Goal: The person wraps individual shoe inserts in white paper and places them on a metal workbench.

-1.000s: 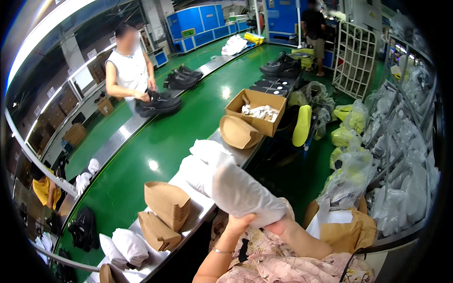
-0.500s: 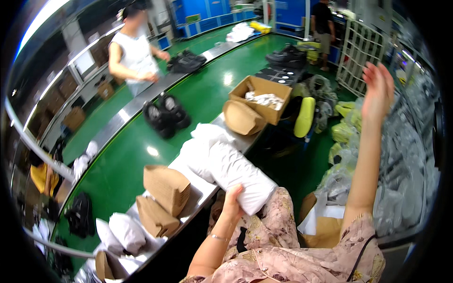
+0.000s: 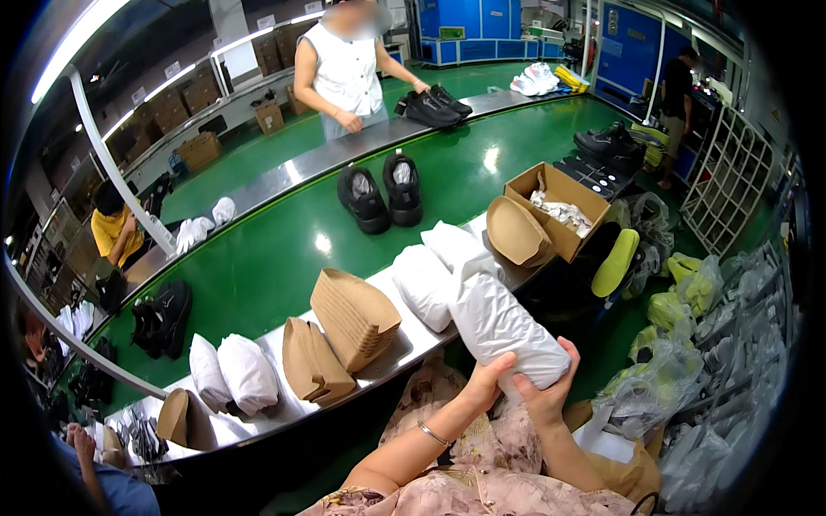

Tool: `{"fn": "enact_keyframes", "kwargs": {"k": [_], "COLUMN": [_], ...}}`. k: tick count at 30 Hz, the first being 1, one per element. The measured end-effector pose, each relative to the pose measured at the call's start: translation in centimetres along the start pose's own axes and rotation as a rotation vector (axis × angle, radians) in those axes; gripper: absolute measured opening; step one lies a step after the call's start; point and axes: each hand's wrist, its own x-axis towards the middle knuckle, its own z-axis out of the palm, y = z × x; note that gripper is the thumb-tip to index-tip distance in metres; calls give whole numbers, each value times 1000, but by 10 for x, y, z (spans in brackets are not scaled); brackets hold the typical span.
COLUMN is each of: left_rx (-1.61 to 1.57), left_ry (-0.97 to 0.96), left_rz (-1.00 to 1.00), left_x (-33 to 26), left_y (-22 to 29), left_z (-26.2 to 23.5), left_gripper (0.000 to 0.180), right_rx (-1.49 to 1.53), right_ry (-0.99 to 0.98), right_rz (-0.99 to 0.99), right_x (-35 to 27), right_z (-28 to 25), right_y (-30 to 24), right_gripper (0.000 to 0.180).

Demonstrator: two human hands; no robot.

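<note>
A long bundle wrapped in white paper (image 3: pixel 508 322) slants from the metal ledge toward my lap; its contents are hidden. My left hand (image 3: pixel 491 381) grips the near end from the left, thumb on top. On the other side of that end, my right hand (image 3: pixel 551 391) has its thumb and fingers closed around the wrapping. A second white wrapped bundle (image 3: pixel 420 284) lies on the ledge right beside the held one. Stacked brown cardboard inserts (image 3: pixel 357 318) stand to its left.
Black shoes (image 3: pixel 379 193) sit on the green conveyor belt (image 3: pixel 284 232). An open carton (image 3: pixel 559 211) with crumpled paper is at the ledge's right end. Plastic-bagged insoles (image 3: pixel 662 370) heap up on my right. Across the belt, a person in white (image 3: pixel 344 77) handles black shoes.
My right hand has come down from its raised position at the right and taken hold of the white wrapped bundle. The view has shifted, with the left hand still gripping.
</note>
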Motion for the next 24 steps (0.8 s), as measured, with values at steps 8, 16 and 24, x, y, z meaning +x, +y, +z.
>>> {"fn": "enact_keyframes", "kwargs": {"k": [8,16,24], "left_rx": [586,835,144], "left_ry": [147,97,35], "left_rz": [426,200,-203], "left_x": [1,9,10], "left_y": [38,59,43], "left_z": [-22,-27,-33], "left_gripper": [88,17,15], "right_rx": [-538,-647,-459], "right_ry": [-157,-544,-500], "right_rz": [-324,-610,-464], "right_x": [9,2,-9], "right_z": [-69,-79,-87], "right_y": [-27,-63,-64], "right_gripper": [74,75,77]}}
